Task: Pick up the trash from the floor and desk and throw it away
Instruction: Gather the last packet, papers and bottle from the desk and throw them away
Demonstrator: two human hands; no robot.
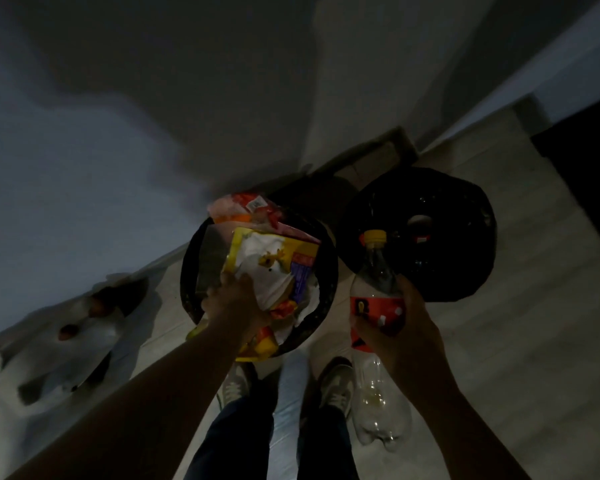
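Your left hand (234,304) grips the wrappers (274,265) over the full-looking bin (187,282) at centre and your right hand (407,329) clasps the bottle (378,306) at lower right, so wrappers may spill onto the floor (516,341).

I see the pale floor (534,306) carrying a left bin (329,296) and right bin (465,268) just beside each other, a white bag (84,358) further left, and two shoes (336,379).

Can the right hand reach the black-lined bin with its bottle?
Probably yes. The right hand holds the bottle beside the rim of the black-lined bin, whose mouth lies open. The left hand grips a yellow wrapper over the other bin, clear of the way.
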